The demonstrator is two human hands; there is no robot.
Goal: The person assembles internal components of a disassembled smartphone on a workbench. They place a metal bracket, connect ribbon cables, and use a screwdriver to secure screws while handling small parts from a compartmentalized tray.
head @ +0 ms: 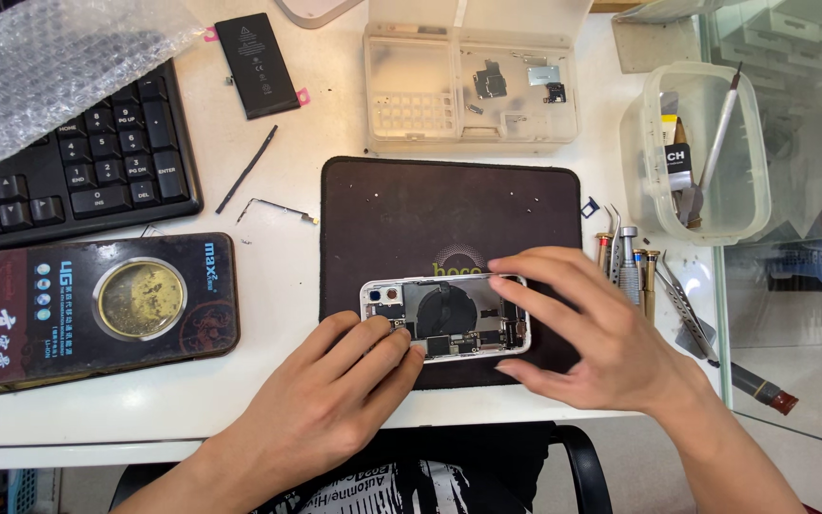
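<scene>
An opened phone housing (446, 318) with its inner parts showing lies on a dark work mat (449, 214) near the table's front edge. My left hand (335, 395) rests on the phone's near left corner, its fingertips pressing on the frame. My right hand (592, 328) arches over the phone's right end, with the fingers on the far edge and the thumb at the near edge. Neither hand holds a tool.
A black phone battery (257, 65) and a clear parts box (470, 90) lie at the back. A black keyboard (68, 162) and bubble wrap (54, 57) sit at left, above a dark flat package (102, 309). Screwdrivers and tweezers (654, 286) lie right of the mat, below a clear tub (701, 152).
</scene>
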